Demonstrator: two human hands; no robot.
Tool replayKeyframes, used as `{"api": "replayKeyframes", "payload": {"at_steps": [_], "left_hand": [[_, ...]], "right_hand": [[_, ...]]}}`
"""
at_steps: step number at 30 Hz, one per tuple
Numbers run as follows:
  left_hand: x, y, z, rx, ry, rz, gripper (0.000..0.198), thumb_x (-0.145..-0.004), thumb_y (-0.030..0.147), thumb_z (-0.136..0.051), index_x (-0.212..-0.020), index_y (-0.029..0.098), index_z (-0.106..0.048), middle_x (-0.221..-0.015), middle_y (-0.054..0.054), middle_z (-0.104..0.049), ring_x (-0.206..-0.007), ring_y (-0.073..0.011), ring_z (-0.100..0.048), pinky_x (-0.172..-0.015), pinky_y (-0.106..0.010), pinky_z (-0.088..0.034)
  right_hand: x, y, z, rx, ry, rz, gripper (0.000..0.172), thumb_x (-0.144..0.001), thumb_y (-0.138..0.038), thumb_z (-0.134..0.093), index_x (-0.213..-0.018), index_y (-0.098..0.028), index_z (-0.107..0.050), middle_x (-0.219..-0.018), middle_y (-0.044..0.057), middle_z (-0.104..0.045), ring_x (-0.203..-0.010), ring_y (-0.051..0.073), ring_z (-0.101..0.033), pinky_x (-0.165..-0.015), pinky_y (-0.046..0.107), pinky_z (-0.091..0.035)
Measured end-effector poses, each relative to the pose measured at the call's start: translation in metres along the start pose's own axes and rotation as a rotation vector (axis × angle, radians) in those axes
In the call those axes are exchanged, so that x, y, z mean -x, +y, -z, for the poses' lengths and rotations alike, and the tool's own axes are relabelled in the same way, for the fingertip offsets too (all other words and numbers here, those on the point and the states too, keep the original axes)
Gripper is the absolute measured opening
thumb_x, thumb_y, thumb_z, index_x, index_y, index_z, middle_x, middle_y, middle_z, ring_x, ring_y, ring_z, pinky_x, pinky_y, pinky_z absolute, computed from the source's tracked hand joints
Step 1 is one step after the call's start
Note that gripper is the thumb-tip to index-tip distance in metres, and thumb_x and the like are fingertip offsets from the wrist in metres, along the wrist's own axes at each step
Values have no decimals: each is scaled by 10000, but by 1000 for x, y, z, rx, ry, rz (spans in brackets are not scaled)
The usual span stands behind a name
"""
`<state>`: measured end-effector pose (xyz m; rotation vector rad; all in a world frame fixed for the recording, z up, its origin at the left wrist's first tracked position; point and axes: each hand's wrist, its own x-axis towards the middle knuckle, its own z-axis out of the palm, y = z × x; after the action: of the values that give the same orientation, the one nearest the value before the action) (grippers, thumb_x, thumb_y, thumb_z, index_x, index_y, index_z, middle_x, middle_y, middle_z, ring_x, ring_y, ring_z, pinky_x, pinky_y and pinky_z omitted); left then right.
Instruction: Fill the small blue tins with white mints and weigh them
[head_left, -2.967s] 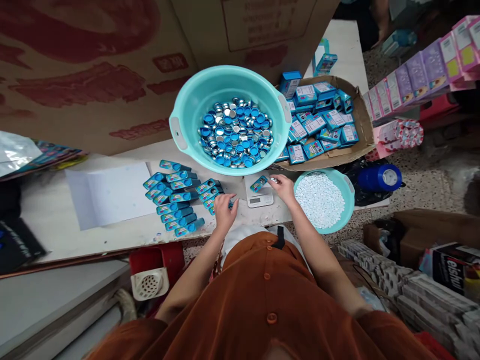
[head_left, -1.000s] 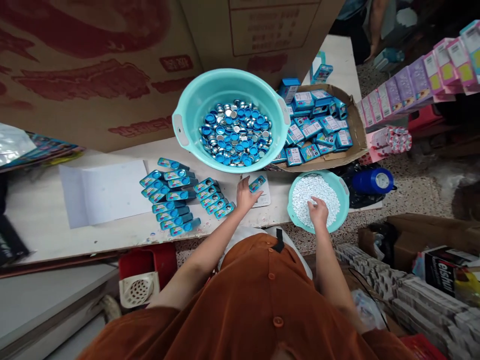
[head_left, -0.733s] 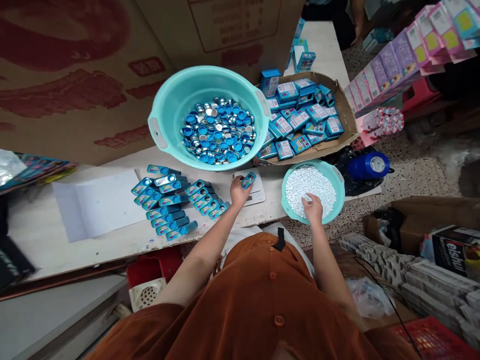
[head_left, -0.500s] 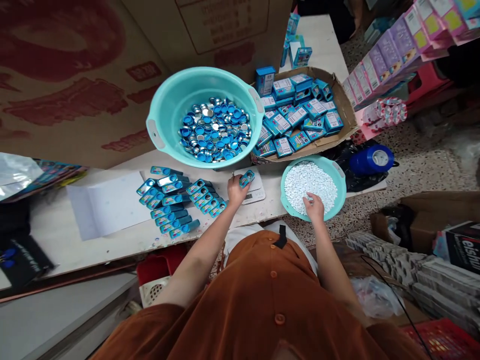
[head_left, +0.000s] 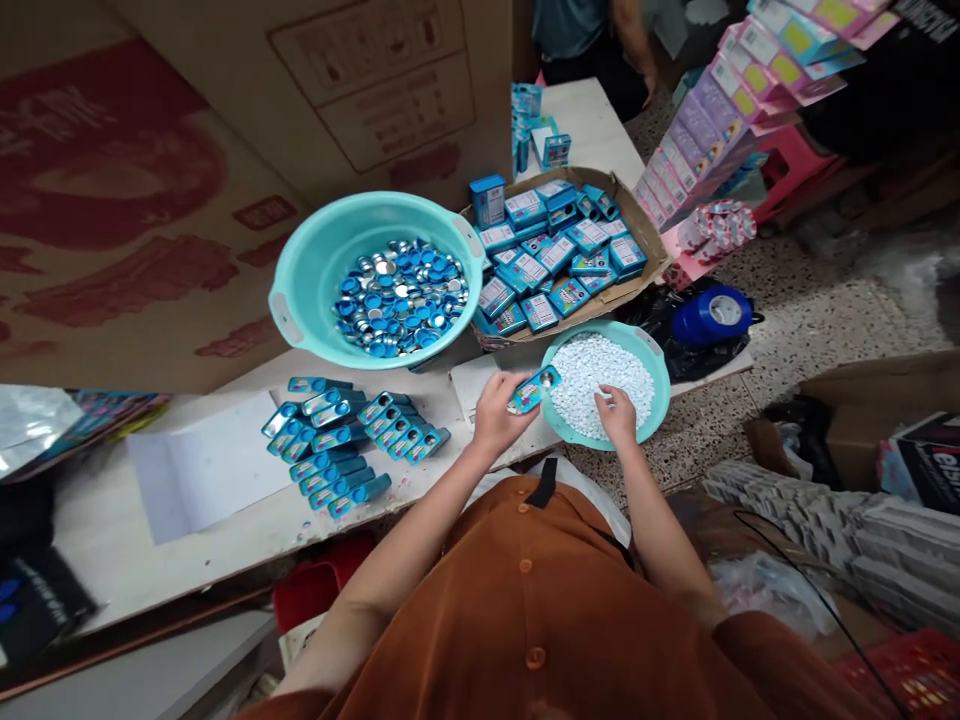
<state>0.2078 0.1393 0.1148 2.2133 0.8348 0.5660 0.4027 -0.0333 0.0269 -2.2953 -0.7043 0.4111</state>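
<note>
My left hand [head_left: 499, 418] grips a small blue candy container [head_left: 528, 394] with a round silver-looking spot at its far end, by the left rim of a small turquoise basin [head_left: 663, 400]. White candy pellets [head_left: 586, 378] fill that basin. Over its near side is my right hand [head_left: 619, 418], fingers bent together at the pellets; what they hold, if anything, is too small to make out. More blue containers [head_left: 341, 440] lie in rows to the left, several with dark round openings. A white scale [head_left: 471, 380] lies partly behind my left hand.
A large turquoise basin [head_left: 289, 250] holds blue and silver caps. Beside it, a cardboard tray [head_left: 651, 245] carries many blue containers. A big carton [head_left: 225, 130] stands behind. A blue roll [head_left: 712, 316] lies at right, near stacked pink boxes [head_left: 697, 130]. Another person [head_left: 577, 40] is at the back.
My left hand has moved right with the candy container, from above the scale to the basin of pellets. My right hand stays over the pellets. The camera view has shifted.
</note>
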Motion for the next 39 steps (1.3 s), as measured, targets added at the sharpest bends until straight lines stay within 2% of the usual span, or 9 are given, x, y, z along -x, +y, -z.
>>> {"api": "replayKeyframes", "payload": {"at_steps": [2, 7, 14, 17, 23, 28, 34, 37, 39], "left_hand": [[-9, 11, -12, -8, -55, -64, 396, -763, 266, -643, -1153, 251, -574, -995, -68, -558, -953, -231, -542, -840, -356, -459], [-23, 14, -38, -37, -116, -139, 382, -734, 204, -638, -1114, 216, -604, -927, -64, -550, -904, -226, -531, -800, -352, -459], [-25, 20, -40, -134, -157, -174, 391, -718, 202, -641, -1108, 224, -620, -894, -68, -539, -874, -239, -516, -776, -369, -452], [-27, 16, -43, -186, -161, -166, 359, -702, 180, -635, -1060, 203, -639, -858, -70, -530, -844, -240, -508, -741, -364, -447], [-23, 20, -43, -218, -162, -174, 394, -700, 182, -640, -1094, 200, -632, -883, -69, -534, -861, -231, -505, -753, -344, -440], [-20, 19, -50, -172, -120, -146, 376, -683, 163, -652, -1058, 187, -648, -863, -68, -549, -847, -228, -522, -755, -346, -451], [-15, 20, -48, 107, -32, -30, 334, -708, 225, -687, -1039, 213, -644, -942, -46, -610, -895, -195, -588, -800, -311, -474], [-6, 8, -44, 222, 18, 65, 338, -695, 283, -717, -1017, 208, -645, -989, -45, -648, -936, -199, -606, -852, -322, -479], [1, -8, -40, 255, 83, 190, 383, -676, 336, -735, -1021, 200, -642, -1002, -50, -659, -937, -208, -618, -858, -335, -487]], "right_hand": [[1, 4, 1, -10, 19, -28, 375, -810, -418, -489, -1008, -145, -652, -1019, 129, -641, -698, 174, -586, -782, 366, -481], [9, 18, 2, -57, 63, -93, 363, -805, -406, -490, -999, -149, -657, -1013, 119, -647, -695, 169, -583, -769, 352, -484], [26, 35, 4, -127, 109, -157, 361, -800, -403, -493, -975, -134, -658, -993, 125, -655, -689, 170, -579, -755, 347, -489], [26, 37, 5, -129, 115, -174, 362, -798, -400, -492, -969, -131, -662, -990, 125, -657, -689, 171, -580, -737, 339, -488], [23, 38, 7, -114, 120, -159, 349, -803, -396, -483, -978, -152, -661, -988, 114, -656, -703, 172, -581, -734, 330, -486], [20, 39, 9, -111, 115, -145, 343, -800, -391, -488, -967, -148, -664, -972, 116, -657, -694, 176, -576, -738, 339, -483], [20, 37, 11, -106, 131, -132, 337, -811, -391, -482, -956, -149, -666, -973, 114, -662, -691, 172, -576, -770, 343, -480], [23, 38, 13, -111, 139, -139, 346, -808, -391, -482, -964, -142, -666, -978, 118, -662, -700, 174, -579, -769, 342, -482], [24, 41, 14, -111, 139, -147, 349, -806, -393, -481, -964, -141, -665, -984, 120, -662, -697, 172, -576, -757, 339, -485]]}}
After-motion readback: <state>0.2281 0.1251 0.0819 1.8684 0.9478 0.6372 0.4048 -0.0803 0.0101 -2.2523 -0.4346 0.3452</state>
